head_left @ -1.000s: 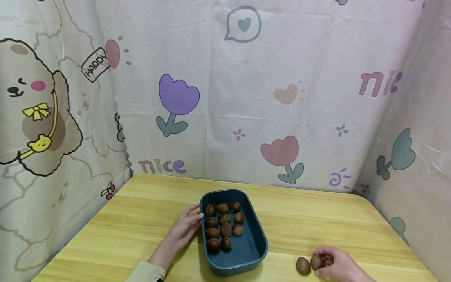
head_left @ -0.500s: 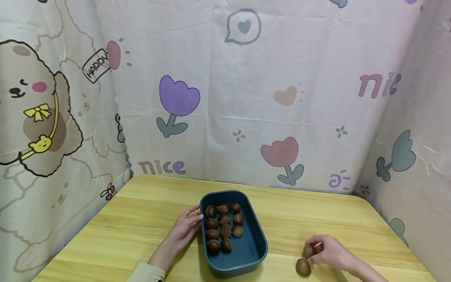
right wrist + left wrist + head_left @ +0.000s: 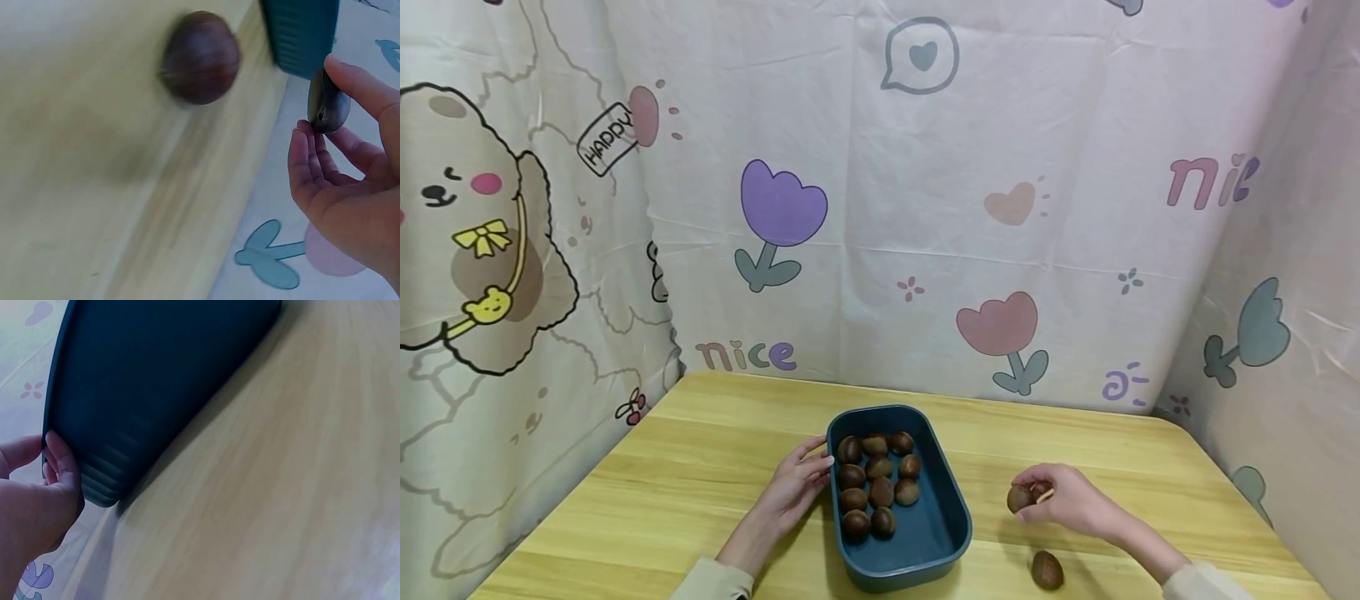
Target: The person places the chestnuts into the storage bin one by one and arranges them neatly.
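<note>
In the head view my left hand (image 3: 797, 486) holds the left side of a dark blue box (image 3: 925, 542). The left wrist view shows its thumb and fingers at the rim of the box (image 3: 137, 381). Several brown chestnuts (image 3: 881, 492) lie in the box, mostly towards its left and far end. My right hand (image 3: 1067, 497) pinches a chestnut (image 3: 328, 103) between thumb and fingers, above the table right of the box. A further brown patch shows between those fingers; whether it is a second chestnut I cannot tell. One loose chestnut (image 3: 1047, 570) lies on the table below that hand.
The wooden table (image 3: 700, 433) carries the box near its middle front. Printed cloth (image 3: 880, 208) hangs behind the table and along both sides.
My right hand has lifted the chestnut off the table and moved it left and away from me, past the loose chestnut. The left hand and the box have stayed put.
</note>
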Tool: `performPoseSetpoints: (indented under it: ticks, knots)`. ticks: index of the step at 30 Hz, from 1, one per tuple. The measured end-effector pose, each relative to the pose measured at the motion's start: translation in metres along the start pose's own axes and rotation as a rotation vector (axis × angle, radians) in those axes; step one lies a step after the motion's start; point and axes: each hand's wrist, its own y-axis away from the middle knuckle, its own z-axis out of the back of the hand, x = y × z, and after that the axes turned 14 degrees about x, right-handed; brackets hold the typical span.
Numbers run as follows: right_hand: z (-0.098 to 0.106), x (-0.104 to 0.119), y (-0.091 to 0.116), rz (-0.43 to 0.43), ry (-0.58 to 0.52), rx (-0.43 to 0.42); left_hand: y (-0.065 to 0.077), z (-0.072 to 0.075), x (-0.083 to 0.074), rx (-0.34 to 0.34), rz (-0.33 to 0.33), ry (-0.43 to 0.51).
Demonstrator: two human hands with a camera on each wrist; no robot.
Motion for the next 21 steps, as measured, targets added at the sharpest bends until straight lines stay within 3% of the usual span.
performPoseSetpoints:
  ticks: [10, 21]
  knots:
    - [0.004, 0.027, -0.023, 0.073, 0.048, 0.011, -0.001, 0.001, 0.0, 0.005, -0.004, 0.001]
    - [-0.005, 0.052, -0.048, 0.144, 0.026, 0.003, -0.001, 0.001, 0.001, 0.01, -0.004, -0.007]
